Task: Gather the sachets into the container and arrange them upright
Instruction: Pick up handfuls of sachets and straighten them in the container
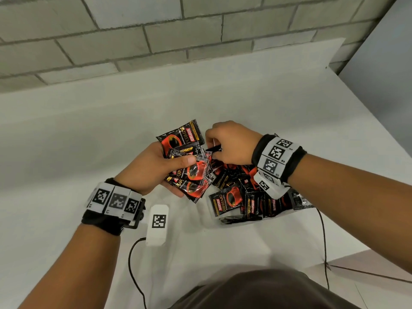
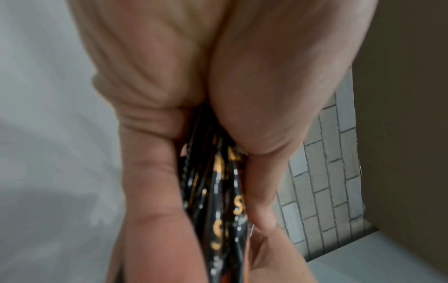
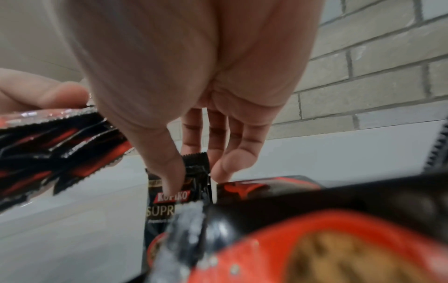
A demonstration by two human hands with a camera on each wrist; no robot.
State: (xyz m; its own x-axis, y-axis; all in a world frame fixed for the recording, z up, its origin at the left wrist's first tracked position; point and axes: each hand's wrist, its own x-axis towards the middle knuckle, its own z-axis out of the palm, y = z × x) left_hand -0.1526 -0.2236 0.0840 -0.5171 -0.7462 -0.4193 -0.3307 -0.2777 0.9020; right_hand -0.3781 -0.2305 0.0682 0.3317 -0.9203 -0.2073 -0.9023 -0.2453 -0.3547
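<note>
Several black-and-red coffee sachets form a stack that my left hand grips, thumb on top and fingers beneath. In the left wrist view the stack is seen edge-on, squeezed in my left hand. My right hand pinches the top edge of one sachet just right of the stack. The right wrist view has that sachet upright between thumb and fingers of my right hand. A loose pile of sachets lies under my right wrist. I cannot make out a container.
The white table meets a grey brick wall at the back. Its right edge runs close to my right forearm. Thin black cables hang from both wrists across the near part of the table.
</note>
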